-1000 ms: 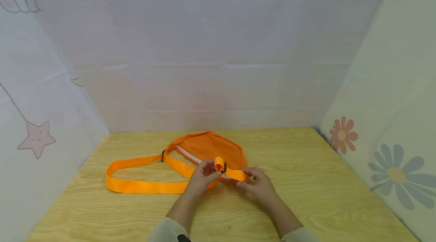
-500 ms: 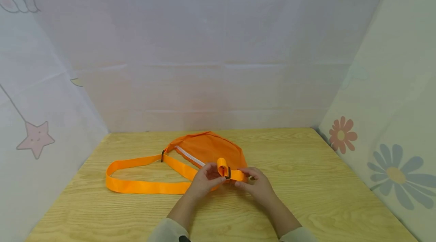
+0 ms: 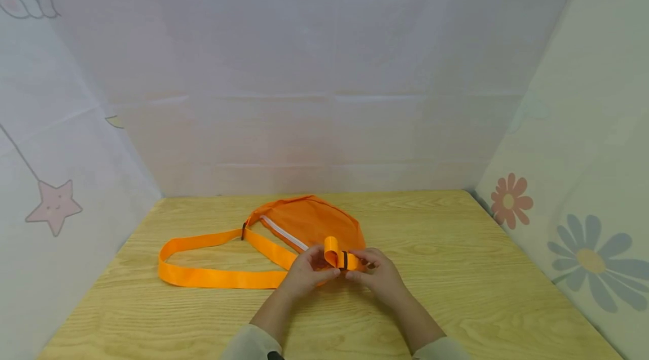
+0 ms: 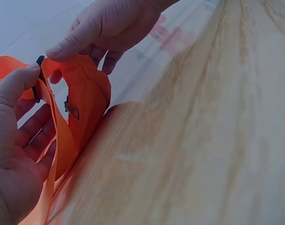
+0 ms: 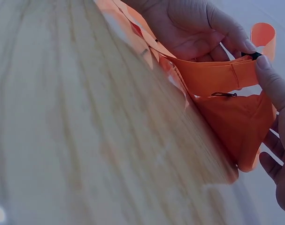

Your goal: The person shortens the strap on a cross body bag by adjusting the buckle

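Note:
An orange waist bag [image 3: 314, 219] with a white zipper [image 3: 283, 233] lies on the table. Its bright orange strap [image 3: 218, 278] forms a wide loop to the left. My left hand [image 3: 304, 276] pinches the strap at a black slider buckle [image 3: 346, 260], its thumb against the buckle [image 4: 38, 79] in the left wrist view. A short curl of strap [image 3: 331, 250] stands up above those fingers. From the other side, my right hand [image 3: 381, 278] pinches the strap close to the buckle, at the bag's right end. A dark zipper pull [image 5: 224, 94] shows below the strap in the right wrist view.
A second black slider [image 3: 243, 231] sits on the strap at the bag's left corner. The light wood table [image 3: 456, 303] is enclosed by a pale cloth backdrop [image 3: 324, 78] behind and printed side cloths with a star [image 3: 54, 206] and flowers [image 3: 590, 261].
The buckle has shifted right along the strap toward my right hand, and my left hand has moved right with it. The strap between buckle and right hand is shorter. The bag hardly moved.

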`<control>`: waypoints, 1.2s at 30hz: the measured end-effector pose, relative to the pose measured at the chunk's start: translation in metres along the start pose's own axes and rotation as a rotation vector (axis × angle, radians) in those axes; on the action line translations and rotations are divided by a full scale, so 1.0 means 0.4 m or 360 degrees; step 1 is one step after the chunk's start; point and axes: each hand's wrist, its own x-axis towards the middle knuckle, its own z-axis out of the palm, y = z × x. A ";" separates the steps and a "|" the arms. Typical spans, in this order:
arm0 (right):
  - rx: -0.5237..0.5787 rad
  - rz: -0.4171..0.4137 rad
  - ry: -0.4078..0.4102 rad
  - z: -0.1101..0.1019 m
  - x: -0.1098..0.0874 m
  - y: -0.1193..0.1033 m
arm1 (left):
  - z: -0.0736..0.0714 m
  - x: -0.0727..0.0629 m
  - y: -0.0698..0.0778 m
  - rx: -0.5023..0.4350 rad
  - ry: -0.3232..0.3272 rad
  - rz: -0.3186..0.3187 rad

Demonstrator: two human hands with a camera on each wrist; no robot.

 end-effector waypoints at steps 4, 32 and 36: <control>-0.0010 -0.0003 -0.0018 0.002 0.000 -0.003 | -0.002 -0.001 0.000 0.0026 -0.0014 -0.0001; 0.0041 -0.0037 -0.0169 -0.002 -0.002 0.003 | -0.004 -0.005 -0.002 0.0123 -0.0078 -0.0035; 0.0036 -0.0058 -0.0179 -0.002 -0.004 0.002 | -0.005 -0.005 -0.002 0.0169 -0.0069 -0.0021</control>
